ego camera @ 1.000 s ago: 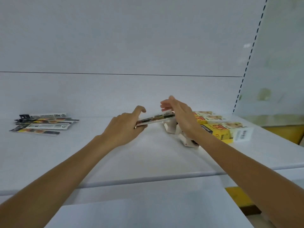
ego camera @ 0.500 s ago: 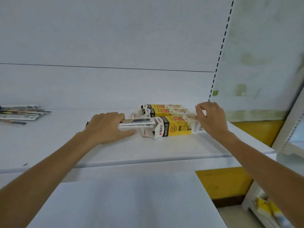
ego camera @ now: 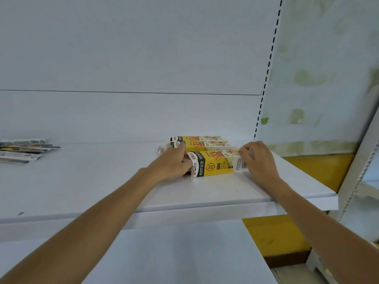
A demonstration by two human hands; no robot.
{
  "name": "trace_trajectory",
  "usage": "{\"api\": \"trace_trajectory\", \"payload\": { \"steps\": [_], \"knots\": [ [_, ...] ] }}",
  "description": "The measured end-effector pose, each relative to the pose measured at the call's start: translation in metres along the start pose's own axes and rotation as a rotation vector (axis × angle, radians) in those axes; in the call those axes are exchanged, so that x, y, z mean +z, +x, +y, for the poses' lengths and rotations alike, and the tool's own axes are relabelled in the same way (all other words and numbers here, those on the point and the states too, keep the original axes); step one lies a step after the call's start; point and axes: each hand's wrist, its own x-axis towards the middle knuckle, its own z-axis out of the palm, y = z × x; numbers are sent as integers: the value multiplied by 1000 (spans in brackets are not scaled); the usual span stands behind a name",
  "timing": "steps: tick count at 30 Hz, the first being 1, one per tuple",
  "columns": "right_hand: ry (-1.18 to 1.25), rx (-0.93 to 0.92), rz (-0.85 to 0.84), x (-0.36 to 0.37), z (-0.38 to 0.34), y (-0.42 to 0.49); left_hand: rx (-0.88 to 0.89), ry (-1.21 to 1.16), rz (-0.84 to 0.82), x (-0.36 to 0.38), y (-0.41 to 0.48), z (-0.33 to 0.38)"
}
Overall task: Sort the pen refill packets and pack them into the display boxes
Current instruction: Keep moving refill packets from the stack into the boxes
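On the shelf [ego camera: 102,181], we seem mid-packing the display box [ego camera: 215,166]. Right fingers [ego camera: 245,150] pinch its end; left fingers [ego camera: 181,149] curl, hold unclear. Next, fetch the loose packets [ego camera: 22,150].

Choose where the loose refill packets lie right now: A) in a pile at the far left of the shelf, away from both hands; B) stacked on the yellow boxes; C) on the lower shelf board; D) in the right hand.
A: the loose packets lie in a pile at the far left of the shelf, while the left hand and right hand are at the ends of the nearest yellow box.
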Motion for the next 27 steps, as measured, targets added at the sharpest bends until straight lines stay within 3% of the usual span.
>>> {"api": "trace_trajectory", "payload": {
  "steps": [3,7,10,12,14,21,24,27],
  "knots": [
    [-10,6,30,-1,0,0,18,-207,26,-4,2,-9],
    [-38,-2,73,3,2,4,-9,154,321,-28,-7,-30],
    [-51,-9,85,6,6,7,-251,189,190,-47,-19,-49],
    [-58,-18,92,7,7,8,-332,25,70,-50,-26,-58],
    [-55,-18,98,8,7,8,-245,-59,59,-44,-30,-61],
    [-65,-32,111,8,6,6,49,-1,60,-10,-12,-33],
    [-70,-35,103,7,5,5,107,-193,195,-6,-6,-22],
    [-74,-41,106,6,5,5,96,-88,327,-1,-9,-26]
  ]
}}
